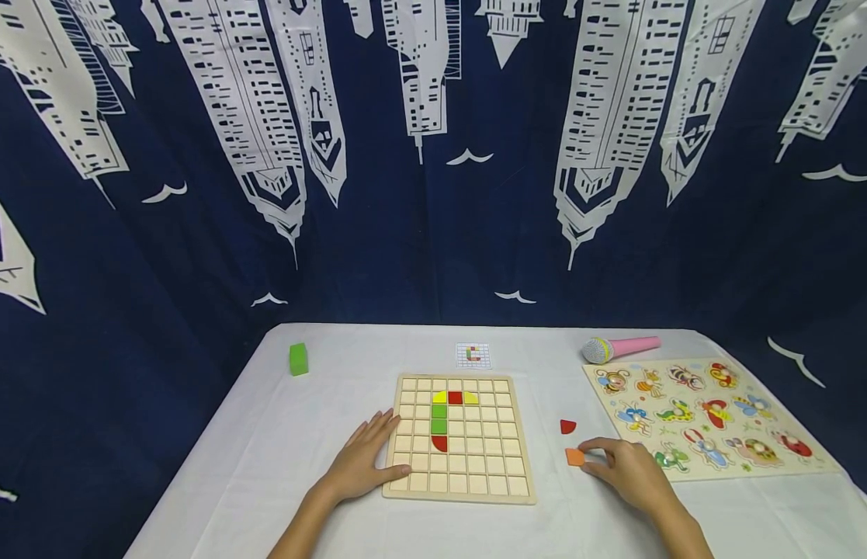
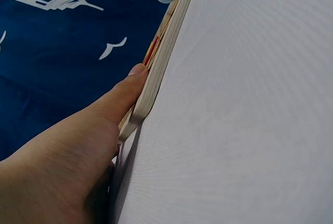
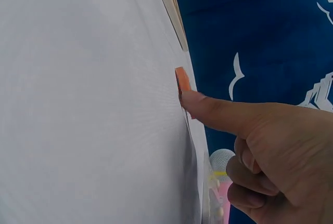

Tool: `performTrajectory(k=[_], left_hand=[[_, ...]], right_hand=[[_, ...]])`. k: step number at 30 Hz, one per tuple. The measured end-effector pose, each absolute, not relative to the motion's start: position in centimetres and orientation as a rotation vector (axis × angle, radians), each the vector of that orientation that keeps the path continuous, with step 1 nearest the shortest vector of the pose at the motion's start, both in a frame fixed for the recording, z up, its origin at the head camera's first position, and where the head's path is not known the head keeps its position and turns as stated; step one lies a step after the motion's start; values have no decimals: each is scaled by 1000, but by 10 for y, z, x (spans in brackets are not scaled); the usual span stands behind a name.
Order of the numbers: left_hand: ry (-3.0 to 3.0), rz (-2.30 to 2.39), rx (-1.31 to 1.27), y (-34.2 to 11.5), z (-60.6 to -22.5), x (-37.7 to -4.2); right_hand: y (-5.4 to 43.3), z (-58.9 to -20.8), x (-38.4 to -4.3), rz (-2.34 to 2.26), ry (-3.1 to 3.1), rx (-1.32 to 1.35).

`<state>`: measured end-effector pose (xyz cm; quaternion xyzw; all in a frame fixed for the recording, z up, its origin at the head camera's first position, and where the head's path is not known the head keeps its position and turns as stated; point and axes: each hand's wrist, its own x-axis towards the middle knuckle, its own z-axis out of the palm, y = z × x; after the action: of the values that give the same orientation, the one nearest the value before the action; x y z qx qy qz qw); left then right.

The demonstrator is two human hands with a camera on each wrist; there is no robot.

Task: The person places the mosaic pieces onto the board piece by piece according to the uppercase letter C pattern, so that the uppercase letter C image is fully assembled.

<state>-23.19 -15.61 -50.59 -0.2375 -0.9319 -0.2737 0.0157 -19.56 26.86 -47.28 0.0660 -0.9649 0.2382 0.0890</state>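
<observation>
A wooden grid board (image 1: 475, 485) lies on the table, with red, yellow and green tiles in some of its squares. My left hand (image 1: 363, 458) rests on the board's left edge, fingers extended and thumb on the lower left corner. In the left wrist view, the thumb (image 2: 125, 91) lies along the board's edge. Right of the board, my right hand (image 1: 632, 470) pinches an orange tile (image 1: 574, 457) at its right side. From the right wrist, the orange tile (image 3: 183, 80) shows at the thumb tip. A red quarter-round tile (image 1: 568, 427) lies just beyond it.
A small pattern card (image 1: 473, 355) lies behind the board. A green block (image 1: 298, 359) stands at the back left. To the right is an insect puzzle board (image 1: 712, 419), with a pink toy microphone (image 1: 622, 348) behind it. Dark patterned cloth (image 1: 433, 233) hangs behind the table.
</observation>
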Motion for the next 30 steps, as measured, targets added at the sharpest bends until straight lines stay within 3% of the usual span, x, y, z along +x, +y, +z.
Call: performTrajectory(k=[10,30], left_hand=[[-2908,-843,-734,-156,-505,-231],[-2909,-841,-730,-156,-505,-231]], right_hand=[[249,-470,-201,798,-2717,331],[151,-472,-228,990,-2699,614]])
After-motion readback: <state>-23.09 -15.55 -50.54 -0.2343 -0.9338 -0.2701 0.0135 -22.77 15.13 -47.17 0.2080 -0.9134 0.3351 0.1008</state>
